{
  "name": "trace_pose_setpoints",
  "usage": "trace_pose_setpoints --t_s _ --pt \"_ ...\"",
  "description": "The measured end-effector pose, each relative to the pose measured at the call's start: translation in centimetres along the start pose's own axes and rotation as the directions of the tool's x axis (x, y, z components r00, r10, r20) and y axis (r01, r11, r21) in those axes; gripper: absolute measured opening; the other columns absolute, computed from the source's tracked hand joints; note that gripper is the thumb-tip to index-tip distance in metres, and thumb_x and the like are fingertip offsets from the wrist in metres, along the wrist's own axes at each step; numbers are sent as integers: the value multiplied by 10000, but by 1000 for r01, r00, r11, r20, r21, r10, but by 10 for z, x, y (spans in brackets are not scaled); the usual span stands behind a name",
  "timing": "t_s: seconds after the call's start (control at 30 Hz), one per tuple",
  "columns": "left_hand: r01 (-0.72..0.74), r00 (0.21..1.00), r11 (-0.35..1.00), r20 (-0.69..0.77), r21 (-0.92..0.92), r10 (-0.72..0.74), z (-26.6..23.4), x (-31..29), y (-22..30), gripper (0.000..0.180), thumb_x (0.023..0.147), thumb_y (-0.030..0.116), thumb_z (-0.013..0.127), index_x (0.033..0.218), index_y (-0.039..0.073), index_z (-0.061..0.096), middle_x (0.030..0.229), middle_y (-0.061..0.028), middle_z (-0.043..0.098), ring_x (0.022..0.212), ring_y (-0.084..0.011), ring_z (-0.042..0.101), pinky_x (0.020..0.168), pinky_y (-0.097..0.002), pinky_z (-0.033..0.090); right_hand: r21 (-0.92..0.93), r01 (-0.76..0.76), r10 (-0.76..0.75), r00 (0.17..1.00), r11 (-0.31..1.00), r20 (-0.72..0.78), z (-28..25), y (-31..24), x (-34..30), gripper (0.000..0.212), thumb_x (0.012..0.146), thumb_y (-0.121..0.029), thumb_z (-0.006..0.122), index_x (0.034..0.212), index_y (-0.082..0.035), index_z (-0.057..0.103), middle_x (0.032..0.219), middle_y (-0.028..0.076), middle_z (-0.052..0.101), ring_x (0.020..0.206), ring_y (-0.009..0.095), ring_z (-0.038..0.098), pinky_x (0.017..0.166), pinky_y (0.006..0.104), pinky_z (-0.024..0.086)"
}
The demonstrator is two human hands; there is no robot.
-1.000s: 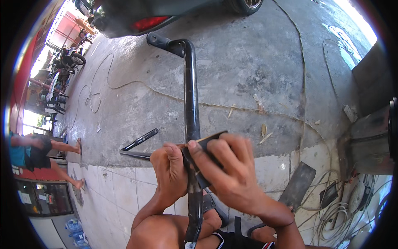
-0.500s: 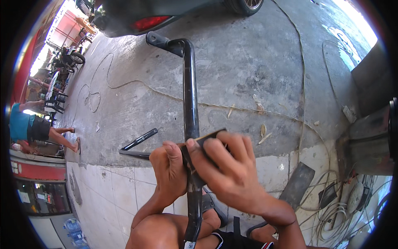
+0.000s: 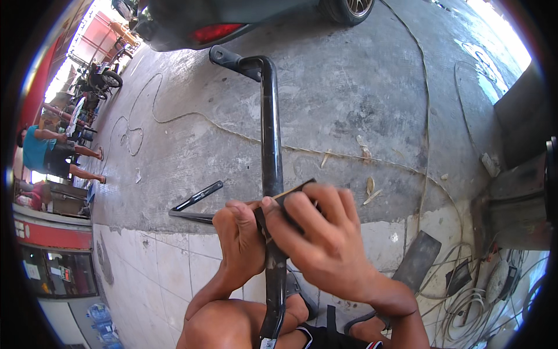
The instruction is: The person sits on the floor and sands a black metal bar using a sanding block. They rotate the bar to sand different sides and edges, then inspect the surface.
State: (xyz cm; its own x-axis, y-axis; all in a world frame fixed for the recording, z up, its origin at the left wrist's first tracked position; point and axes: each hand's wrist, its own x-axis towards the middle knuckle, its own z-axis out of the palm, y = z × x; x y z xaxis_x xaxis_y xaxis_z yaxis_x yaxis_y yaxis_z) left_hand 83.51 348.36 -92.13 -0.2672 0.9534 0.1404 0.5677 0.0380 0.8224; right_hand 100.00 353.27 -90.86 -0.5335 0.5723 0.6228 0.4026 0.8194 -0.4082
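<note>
A long black metal tube (image 3: 271, 134) runs away from me, upright in the view, with bent ends and a flat holed bracket (image 3: 225, 57) at its far end. My left hand (image 3: 239, 241) is closed at the tube's left side, with its thumb up; part of its fingers is hidden behind the tube. Pressed over the tube beside it is a dark, stiff sheet with a tan edge, which looks like sandpaper (image 3: 302, 187). My right hand (image 3: 325, 238) grips that sheet from the right, fingers curled and slightly blurred. The tube's near end lies between my legs.
Another bent black tube (image 3: 197, 196) lies on the floor at left. A parked car (image 3: 232, 17) stands ahead. Cords cross the concrete; a dark flat mat (image 3: 418, 262) and coiled hoses (image 3: 468, 311) lie at right. A person in a blue shirt (image 3: 36, 148) is at far left.
The person at far left has moved and now stands more upright. My view has shifted slightly. My hands remain at nearly the same spot on the tube.
</note>
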Motion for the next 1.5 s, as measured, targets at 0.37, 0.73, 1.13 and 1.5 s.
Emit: trace_pose_setpoints --t_s 0.37,0.73,1.13,1.5 --pt "-127 991 959 78 254 111 -1 -3 -8 840 1131 571 146 716 44 653 592 -138 598 572 -383 619 562 -463 442 -24 -1 1 1000 1000 -12 -2 -8 -20 339 767 -155 705 1092 -59 710 1059 14 603 1020 214 603 793 361 471" --pt "-50 998 993 -17 111 52 1 2 4 851 1128 598 156 685 41 623 573 -154 546 554 -407 576 565 -473 419 36 -34 35 999 999 -34 7 5 2 429 730 -136 737 1149 -49 764 997 21 591 980 218 592 802 371 425" --pt "-55 998 984 -16 167 59 -3 1 0 860 1130 595 180 716 13 660 580 -152 583 553 -359 617 567 -448 443 53 -1 4 999 999 -51 3 -7 -24 331 806 -161 698 1118 -50 713 1027 9 574 1015 211 591 770 357 452" --pt "4 999 996 -52 91 0 -1 -7 -2 856 1131 595 177 711 24 657 587 -136 601 557 -331 638 564 -426 448 207 -87 101 993 974 -57 9 10 -3 383 785 -151 768 1157 -57 775 1019 58 614 997 278 578 828 420 470"
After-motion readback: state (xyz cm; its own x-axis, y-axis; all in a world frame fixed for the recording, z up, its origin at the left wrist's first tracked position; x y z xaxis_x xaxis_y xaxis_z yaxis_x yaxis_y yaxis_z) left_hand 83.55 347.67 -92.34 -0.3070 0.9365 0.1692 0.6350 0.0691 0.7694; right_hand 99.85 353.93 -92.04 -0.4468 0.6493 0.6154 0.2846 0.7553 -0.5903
